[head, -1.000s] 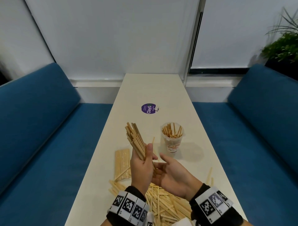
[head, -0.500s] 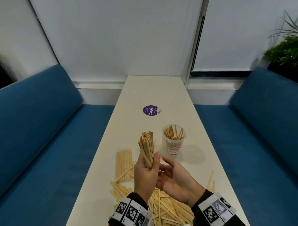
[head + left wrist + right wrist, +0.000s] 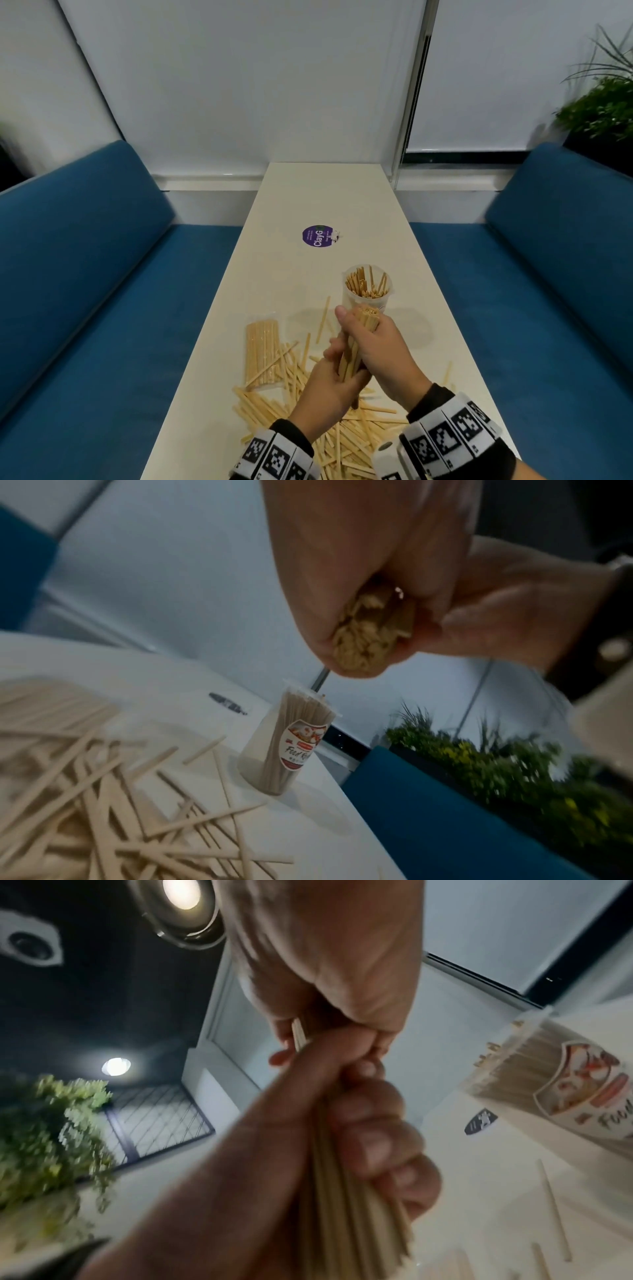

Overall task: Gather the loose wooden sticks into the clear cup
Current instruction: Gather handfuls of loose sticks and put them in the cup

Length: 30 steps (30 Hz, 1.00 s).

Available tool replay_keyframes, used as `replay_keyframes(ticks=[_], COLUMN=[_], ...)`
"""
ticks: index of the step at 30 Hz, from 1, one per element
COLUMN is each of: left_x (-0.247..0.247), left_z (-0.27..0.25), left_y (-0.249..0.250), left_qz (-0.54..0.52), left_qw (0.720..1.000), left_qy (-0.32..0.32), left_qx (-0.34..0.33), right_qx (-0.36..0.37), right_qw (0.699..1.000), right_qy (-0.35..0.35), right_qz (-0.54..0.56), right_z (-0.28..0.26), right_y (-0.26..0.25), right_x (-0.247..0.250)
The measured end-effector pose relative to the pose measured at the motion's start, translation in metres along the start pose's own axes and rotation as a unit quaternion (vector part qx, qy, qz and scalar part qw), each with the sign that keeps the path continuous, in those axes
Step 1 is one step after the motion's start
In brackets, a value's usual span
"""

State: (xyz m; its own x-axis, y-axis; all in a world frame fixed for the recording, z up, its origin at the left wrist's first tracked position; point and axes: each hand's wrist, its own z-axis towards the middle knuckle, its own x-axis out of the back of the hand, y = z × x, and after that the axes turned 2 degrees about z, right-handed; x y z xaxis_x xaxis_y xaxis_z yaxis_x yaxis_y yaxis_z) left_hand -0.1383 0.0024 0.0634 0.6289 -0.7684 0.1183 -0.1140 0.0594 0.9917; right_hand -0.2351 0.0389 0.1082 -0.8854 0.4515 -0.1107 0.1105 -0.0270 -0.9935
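Nearest, a big pile [image 3: 342, 442] of loose sticks lies on the counter [image 3: 329, 198] close to the person, criss-crossed, w/ a few strays further out. Just above it both hands clasp one bundle [image 3: 352, 349] of sticks, held near upright. Left hand [image 3: 329, 387] wraps the lower part, fingers curled round it. Right hand [image 3: 380, 346] wraps the upper part, thumb up beside the stick tips; the right wrist view shows its fingers tight round the shafts. Left of the hands, a flat clear-wrapped pack [image 3: 262, 349] of sticks lies on the counter.

Just beyond the hands stands the cup [image 3: 368, 291], upright, already partly filled w/ sticks on end. Further off, a purple sticker [image 3: 318, 235], then the wall. Blue benches [image 3: 102, 274] run either side.

Handling, prob.: sticks are light, stiff, thin and smooth, so they fan out and slip past each other if the grip slackens. Best held round the middle of the bundle, ends squared, then dropped tips-first into the cup's free side. The cup looks light and could tip if knocked.
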Motion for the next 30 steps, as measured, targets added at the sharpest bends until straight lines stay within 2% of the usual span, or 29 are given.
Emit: replay_keyframes(ticks=[3,5,6,8,10,12,14,16,19,22,25,28,30], left_x=[0.012,0.018,0.020,0.021,0.018,0.015,0.012,0.008,0.006,0.009,0.017,0.019,0.018], left_z=[0.000,-0.001,-0.002,-0.003,0.001,0.006,0.011,0.012,0.011,0.006,0.002,-0.002,-0.005], left_y=[-0.001,-0.013,-0.017,-0.019,-0.016,-0.011,-0.003,0.003,0.003,0.001,-0.010,-0.020,-0.018], left_qz=[-0.075,-0.206,-0.298,-0.451,-0.532,-0.556,-0.558,-0.547,-0.496,-0.366,-0.147,-0.006,0.030], left_qw=[0.993,0.968,0.942,0.874,0.818,0.797,0.794,0.807,0.845,0.916,0.987,0.999,0.998], left_qy=[-0.060,-0.091,-0.078,-0.008,0.057,0.083,0.096,0.087,0.068,0.036,0.014,-0.035,-0.022], left_qx=[0.075,0.110,0.133,0.179,0.209,0.221,0.222,0.206,0.187,0.159,0.065,-0.031,-0.055], right_qx=[0.040,0.076,0.093,0.124,0.151,0.156,0.149,0.138,0.137,0.131,0.097,0.076,0.063], right_qw=[0.999,0.996,0.994,0.990,0.987,0.987,0.989,0.990,0.990,0.991,0.994,0.993,0.990], right_qy=[0.015,0.029,0.037,0.048,0.045,0.031,0.021,0.026,0.029,0.032,0.046,0.056,0.061], right_qz=[0.025,0.033,0.037,0.048,0.042,0.017,-0.008,-0.025,-0.016,-0.011,0.032,0.076,0.107], right_z=[-0.001,-0.001,0.000,0.003,0.003,0.001,-0.001,-0.002,-0.003,-0.001,0.002,0.002,0.001], right_y=[0.002,-0.003,-0.007,-0.012,-0.013,-0.007,0.002,0.009,0.009,0.006,0.001,-0.002,-0.001], right_x=[-0.004,-0.005,-0.004,-0.004,-0.007,-0.013,-0.019,-0.022,-0.024,-0.021,-0.013,-0.010,-0.012])
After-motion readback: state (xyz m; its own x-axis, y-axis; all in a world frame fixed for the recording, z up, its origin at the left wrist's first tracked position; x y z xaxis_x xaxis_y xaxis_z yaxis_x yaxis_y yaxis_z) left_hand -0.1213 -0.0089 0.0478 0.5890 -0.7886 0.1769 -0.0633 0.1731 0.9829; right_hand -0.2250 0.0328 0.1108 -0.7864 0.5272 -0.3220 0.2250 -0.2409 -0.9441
